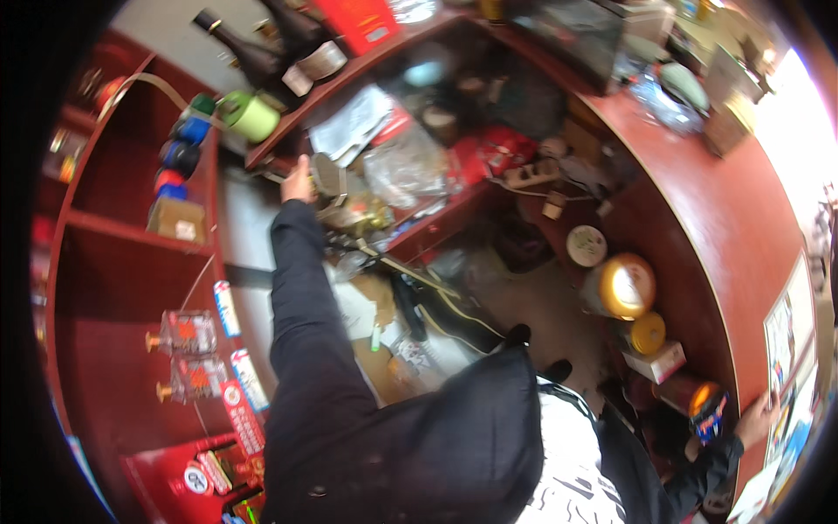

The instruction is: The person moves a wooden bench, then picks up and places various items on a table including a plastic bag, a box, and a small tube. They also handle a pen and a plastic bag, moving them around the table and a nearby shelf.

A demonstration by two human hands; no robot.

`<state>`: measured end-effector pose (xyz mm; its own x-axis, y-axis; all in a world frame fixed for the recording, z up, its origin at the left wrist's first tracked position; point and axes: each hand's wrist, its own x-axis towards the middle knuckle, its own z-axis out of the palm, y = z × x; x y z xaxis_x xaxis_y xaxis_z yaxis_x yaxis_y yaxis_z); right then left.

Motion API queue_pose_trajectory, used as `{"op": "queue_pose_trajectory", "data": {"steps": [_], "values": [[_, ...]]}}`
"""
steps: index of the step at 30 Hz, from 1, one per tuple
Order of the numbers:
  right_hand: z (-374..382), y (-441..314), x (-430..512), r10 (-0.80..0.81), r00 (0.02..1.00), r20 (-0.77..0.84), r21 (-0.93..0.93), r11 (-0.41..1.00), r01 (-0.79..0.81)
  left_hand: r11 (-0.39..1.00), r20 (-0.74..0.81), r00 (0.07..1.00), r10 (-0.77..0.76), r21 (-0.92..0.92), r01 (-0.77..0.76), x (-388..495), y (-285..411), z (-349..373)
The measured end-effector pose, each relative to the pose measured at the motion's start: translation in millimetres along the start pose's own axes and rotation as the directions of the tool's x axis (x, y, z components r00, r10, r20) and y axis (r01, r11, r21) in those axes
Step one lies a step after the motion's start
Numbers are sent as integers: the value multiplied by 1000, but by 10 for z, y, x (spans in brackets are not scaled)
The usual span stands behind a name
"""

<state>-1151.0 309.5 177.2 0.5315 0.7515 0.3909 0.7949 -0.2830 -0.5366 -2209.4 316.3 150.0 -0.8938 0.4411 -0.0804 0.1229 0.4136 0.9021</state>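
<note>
My left hand (298, 181) reaches to the edge of the red wooden shelving, beside a cluttered shelf; its fingers are partly hidden and its grip is unclear. Right of it on that shelf lie crumpled papers (353, 124), a clear plastic bag (406, 167) and a red plastic bag (491, 154). A green cylindrical container (249, 116) stands above the hand. At the far lower right, my right hand (758, 419) is at the outer edge of the red counter (707, 216), near papers lying on it. Whether it holds anything cannot be told.
Dark bottles (242, 49) stand on the upper shelf. Yellow-lidded jars (626, 286) and a white box (655, 361) are under the counter. A white power strip (531, 174) with cables lies at the shelf's end. Cardboard boxes (730, 124) stand on the counter. Several loose cords hang below the shelf.
</note>
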Motion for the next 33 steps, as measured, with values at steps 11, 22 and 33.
{"op": "queue_pose_trajectory", "data": {"steps": [11, 22, 33], "values": [[-1, -28, -2, -13, 999, 50, -11, 1000, 13, 862, -312, 940, 137, -431, -268, 151, -360, -52], [21, 19, -21, -38, 999, 28, -28, 999, 39, 779, -313, 909, 274, 627, -19, -269, -411, -21], [45, -274, -125, -119, 986, -119, -85, 990, 110, 352, -18, 920, 391, 927, -131, -236, -539, 399]]}}
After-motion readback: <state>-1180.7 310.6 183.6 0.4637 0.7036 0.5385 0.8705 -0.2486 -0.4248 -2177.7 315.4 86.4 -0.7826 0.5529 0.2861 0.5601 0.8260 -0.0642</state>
